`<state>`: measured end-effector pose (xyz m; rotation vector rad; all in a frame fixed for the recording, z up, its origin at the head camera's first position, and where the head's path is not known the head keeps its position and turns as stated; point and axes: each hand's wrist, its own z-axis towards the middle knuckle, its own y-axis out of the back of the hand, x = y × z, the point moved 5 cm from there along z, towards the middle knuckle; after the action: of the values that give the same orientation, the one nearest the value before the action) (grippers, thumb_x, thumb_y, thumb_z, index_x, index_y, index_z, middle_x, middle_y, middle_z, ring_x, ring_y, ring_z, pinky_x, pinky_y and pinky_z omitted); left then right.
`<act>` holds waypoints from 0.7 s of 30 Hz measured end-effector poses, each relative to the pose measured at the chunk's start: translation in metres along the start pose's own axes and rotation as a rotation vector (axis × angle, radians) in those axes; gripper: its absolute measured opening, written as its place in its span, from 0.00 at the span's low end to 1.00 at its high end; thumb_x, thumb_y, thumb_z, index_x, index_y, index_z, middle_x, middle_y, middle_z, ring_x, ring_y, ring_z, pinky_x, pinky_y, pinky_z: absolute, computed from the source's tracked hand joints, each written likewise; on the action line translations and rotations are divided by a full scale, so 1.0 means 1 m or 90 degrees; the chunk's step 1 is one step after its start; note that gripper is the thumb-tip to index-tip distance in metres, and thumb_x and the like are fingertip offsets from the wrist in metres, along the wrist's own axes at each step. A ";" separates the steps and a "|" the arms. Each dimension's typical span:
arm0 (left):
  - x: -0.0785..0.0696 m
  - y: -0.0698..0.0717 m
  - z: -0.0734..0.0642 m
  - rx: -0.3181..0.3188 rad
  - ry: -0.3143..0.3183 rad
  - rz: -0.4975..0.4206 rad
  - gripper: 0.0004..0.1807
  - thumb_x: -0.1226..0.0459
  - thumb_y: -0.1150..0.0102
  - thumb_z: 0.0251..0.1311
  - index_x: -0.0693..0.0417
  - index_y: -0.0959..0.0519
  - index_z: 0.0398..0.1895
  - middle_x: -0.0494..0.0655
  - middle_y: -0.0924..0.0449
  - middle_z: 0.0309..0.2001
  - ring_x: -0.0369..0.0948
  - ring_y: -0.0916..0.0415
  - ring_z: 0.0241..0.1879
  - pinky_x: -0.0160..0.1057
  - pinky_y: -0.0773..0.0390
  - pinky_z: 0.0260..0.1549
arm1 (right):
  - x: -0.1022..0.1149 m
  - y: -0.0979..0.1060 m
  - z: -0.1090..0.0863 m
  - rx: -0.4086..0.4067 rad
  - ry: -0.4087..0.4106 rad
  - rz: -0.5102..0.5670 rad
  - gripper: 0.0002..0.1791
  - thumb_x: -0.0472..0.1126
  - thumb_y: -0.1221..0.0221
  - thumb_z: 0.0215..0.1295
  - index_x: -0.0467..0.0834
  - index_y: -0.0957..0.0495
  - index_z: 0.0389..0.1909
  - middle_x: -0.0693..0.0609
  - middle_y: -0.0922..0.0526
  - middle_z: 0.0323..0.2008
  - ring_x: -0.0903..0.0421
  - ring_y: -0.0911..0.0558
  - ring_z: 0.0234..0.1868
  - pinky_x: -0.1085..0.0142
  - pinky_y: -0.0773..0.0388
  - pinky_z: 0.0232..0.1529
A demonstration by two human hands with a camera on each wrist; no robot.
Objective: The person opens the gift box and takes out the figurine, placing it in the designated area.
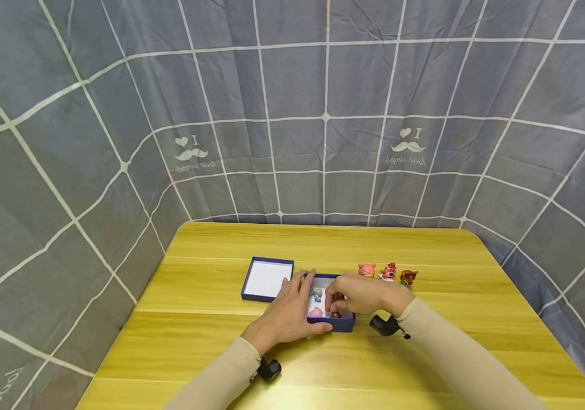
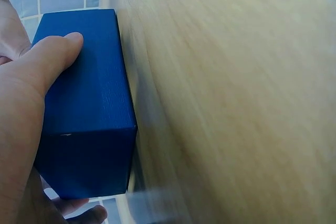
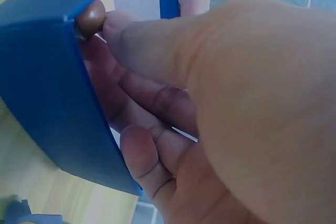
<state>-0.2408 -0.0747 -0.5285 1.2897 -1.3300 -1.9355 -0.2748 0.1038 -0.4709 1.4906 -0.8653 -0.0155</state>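
Observation:
My left hand (image 1: 287,313) grips the left end of a small blue box (image 1: 340,326), its thumb against the near wall and its fingers over the far side. In the left wrist view that thumb lies flat on the blue box wall (image 2: 94,87). My right hand (image 1: 361,293) reaches down inside the box. Between its thumb and fingers it pinches a small brown figurine (image 3: 92,18), close to a corner of the box; most of the figurine is hidden. A blue-grey figurine (image 1: 316,293) and a pink figurine (image 1: 316,312) lie on the white bottom at the left.
The box's lid (image 1: 268,279), white inside, lies to the left behind my left hand. Behind my right hand stand a pink figurine (image 1: 367,269), a red-topped one (image 1: 388,272) and a brown one (image 1: 408,277). A grey checked curtain (image 1: 297,142) surrounds the wooden table (image 1: 200,319).

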 end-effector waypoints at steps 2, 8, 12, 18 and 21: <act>0.000 0.000 0.000 -0.002 -0.001 0.000 0.73 0.26 0.25 0.67 0.54 0.53 0.99 0.64 0.46 0.94 0.61 0.42 0.93 0.71 0.46 0.94 | 0.000 0.000 0.000 -0.003 0.003 0.002 0.08 0.34 0.34 0.86 0.45 0.08 0.44 0.58 0.07 0.37 0.71 0.17 0.35 0.74 0.16 0.42; -0.001 0.000 -0.001 -0.001 -0.002 0.006 0.73 0.27 0.24 0.67 0.54 0.53 0.99 0.65 0.46 0.93 0.61 0.41 0.93 0.71 0.45 0.93 | 0.000 0.000 -0.001 -0.020 0.008 0.019 0.10 0.32 0.36 0.88 0.45 0.10 0.43 0.56 0.09 0.35 0.64 0.15 0.35 0.73 0.17 0.40; -0.001 0.000 -0.001 -0.001 -0.005 0.004 0.73 0.28 0.24 0.67 0.55 0.53 0.98 0.65 0.46 0.93 0.61 0.41 0.93 0.71 0.45 0.93 | -0.001 0.000 -0.001 -0.036 0.008 0.026 0.09 0.32 0.38 0.88 0.44 0.11 0.45 0.56 0.09 0.37 0.62 0.13 0.36 0.73 0.16 0.41; -0.001 0.001 -0.001 -0.012 -0.014 0.008 0.73 0.28 0.24 0.67 0.57 0.51 0.98 0.66 0.44 0.92 0.62 0.40 0.92 0.71 0.43 0.93 | -0.004 0.001 -0.001 -0.065 -0.007 0.044 0.08 0.34 0.39 0.89 0.43 0.11 0.48 0.56 0.09 0.39 0.62 0.13 0.38 0.72 0.14 0.44; -0.001 0.000 0.000 -0.008 -0.014 0.011 0.73 0.27 0.24 0.67 0.57 0.51 0.98 0.65 0.44 0.92 0.61 0.41 0.93 0.72 0.43 0.93 | -0.005 0.003 -0.002 -0.084 -0.015 0.052 0.08 0.34 0.39 0.90 0.44 0.12 0.48 0.56 0.10 0.39 0.63 0.14 0.38 0.71 0.15 0.44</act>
<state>-0.2404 -0.0744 -0.5279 1.2493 -1.3334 -1.9487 -0.2790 0.1087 -0.4707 1.3336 -0.9256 -0.0300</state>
